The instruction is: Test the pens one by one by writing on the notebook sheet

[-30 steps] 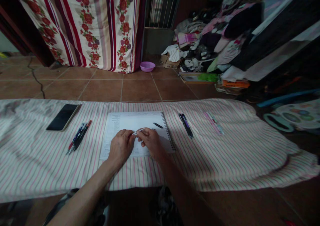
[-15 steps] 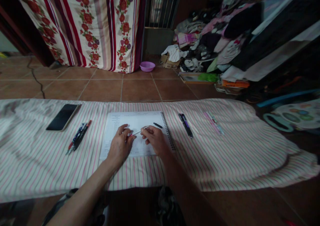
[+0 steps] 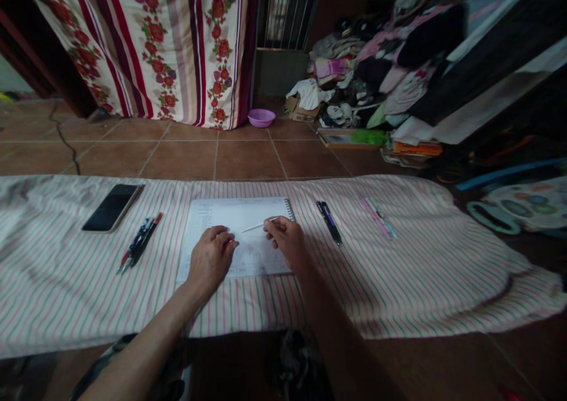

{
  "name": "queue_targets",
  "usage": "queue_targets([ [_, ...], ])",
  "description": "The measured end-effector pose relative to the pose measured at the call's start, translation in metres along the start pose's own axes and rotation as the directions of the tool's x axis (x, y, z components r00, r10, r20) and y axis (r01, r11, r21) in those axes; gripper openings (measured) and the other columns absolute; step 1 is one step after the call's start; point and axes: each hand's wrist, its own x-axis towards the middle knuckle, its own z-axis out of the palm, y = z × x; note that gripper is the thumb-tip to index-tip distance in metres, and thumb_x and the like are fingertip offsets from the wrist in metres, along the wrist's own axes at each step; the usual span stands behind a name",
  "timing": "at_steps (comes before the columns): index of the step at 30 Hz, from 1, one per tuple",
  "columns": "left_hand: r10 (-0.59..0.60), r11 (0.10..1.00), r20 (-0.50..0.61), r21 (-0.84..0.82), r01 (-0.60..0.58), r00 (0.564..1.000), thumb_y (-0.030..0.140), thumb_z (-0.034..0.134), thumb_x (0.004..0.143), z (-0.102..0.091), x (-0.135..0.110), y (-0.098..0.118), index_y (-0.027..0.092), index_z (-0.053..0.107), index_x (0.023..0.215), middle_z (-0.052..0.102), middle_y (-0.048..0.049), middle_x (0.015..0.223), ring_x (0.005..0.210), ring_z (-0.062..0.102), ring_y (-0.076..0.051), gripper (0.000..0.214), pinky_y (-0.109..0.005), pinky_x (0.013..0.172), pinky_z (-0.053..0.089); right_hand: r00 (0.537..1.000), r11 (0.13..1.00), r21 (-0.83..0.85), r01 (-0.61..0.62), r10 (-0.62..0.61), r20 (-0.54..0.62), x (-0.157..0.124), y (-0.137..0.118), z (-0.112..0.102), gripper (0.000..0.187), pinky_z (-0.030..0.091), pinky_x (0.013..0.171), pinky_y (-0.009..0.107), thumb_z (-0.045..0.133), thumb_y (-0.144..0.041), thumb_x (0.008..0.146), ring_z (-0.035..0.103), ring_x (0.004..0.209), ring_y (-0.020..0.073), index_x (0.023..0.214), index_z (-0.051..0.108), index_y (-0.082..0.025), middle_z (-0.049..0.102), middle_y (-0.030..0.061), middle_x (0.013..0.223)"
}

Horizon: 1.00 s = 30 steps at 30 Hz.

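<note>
A spiral notebook (image 3: 234,209) with white pages lies on the striped cloth, and both of my hands are over it. In the fingers of my right hand (image 3: 286,238) is a thin white pen refill (image 3: 253,227), its free end pointing left. My left hand (image 3: 211,252) rests on the left part of the page with its fingers curled together. A small reddish spot shows at those fingertips, too small to name. The tip of the refill is apart from my left fingers. The small black pen part on the page is now hidden around my right hand.
Left of the notebook lie several pens (image 3: 139,241) and a phone (image 3: 112,208). To the right are dark pens (image 3: 329,222) and pastel pens (image 3: 380,218). Beyond the striped cloth (image 3: 425,271) stand a purple basin (image 3: 261,117) and a heap of clothes (image 3: 367,70).
My right hand has moved right, drawing the white refill away from my left fingers. The left hand has shifted slightly. The black pen part has passed out of sight by my right hand.
</note>
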Motion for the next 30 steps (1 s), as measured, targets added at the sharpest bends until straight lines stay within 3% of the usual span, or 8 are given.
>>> queue_targets([
  [4,0.035,0.999,-0.003,0.024,-0.035,0.999,0.026,0.057,0.08,0.001,-0.002,-0.002,0.018,0.066,0.084,0.064,-0.0067,0.098,0.091,0.059,-0.022,0.013,-0.035,0.08,0.051,1.0,0.995,-0.096,0.023,-0.024,-0.005,0.001,0.002,0.0,0.022,0.032,0.033,0.016,0.056,-0.036,0.07,0.043,0.037,0.006,0.062,0.054,-0.016,0.056,-0.0015,0.05],
  [12,0.078,0.996,0.008,0.045,-0.079,0.997,0.023,0.058,0.08,0.002,-0.002,-0.002,0.017,0.066,0.085,0.063,-0.0077,0.097,0.091,0.057,-0.022,0.012,-0.036,0.079,0.05,1.0,0.994,-0.104,-0.014,0.016,0.015,-0.004,-0.002,0.008,0.019,0.036,0.034,0.015,0.056,-0.035,0.07,0.052,0.043,0.0083,0.064,0.056,-0.016,0.059,-0.0005,0.055],
  [18,0.09,0.994,0.004,0.056,-0.09,0.996,0.022,0.056,0.08,0.0,-0.002,0.0,0.018,0.065,0.084,0.062,-0.0071,0.093,0.089,0.055,-0.022,0.011,-0.036,0.076,0.05,0.996,0.992,0.099,-0.084,0.084,0.008,-0.011,-0.009,0.023,0.018,0.048,0.041,0.018,0.058,-0.032,0.07,0.064,0.059,0.014,0.073,0.057,-0.015,0.065,0.0032,0.067],
  [26,0.09,0.993,0.007,0.082,-0.09,0.996,0.023,0.054,0.081,-0.001,-0.002,0.001,0.017,0.065,0.084,0.061,-0.007,0.088,0.085,0.054,-0.022,0.013,-0.035,0.074,0.049,0.993,0.954,0.285,-0.092,0.108,-0.042,-0.015,-0.004,0.036,0.017,0.057,0.053,0.024,0.062,-0.029,0.07,0.067,0.061,0.0152,0.078,0.056,-0.015,0.067,0.003,0.067],
  [30,0.093,0.992,0.013,0.088,-0.094,0.996,0.023,0.053,0.082,-0.002,-0.002,0.002,0.017,0.065,0.084,0.06,-0.007,0.087,0.085,0.054,-0.022,0.014,-0.035,0.073,0.049,0.993,0.93,0.352,-0.104,0.114,-0.007,-0.017,-0.001,0.041,0.019,0.058,0.063,0.029,0.064,-0.027,0.07,0.069,0.065,0.0165,0.082,0.056,-0.015,0.068,0.0037,0.07],
])
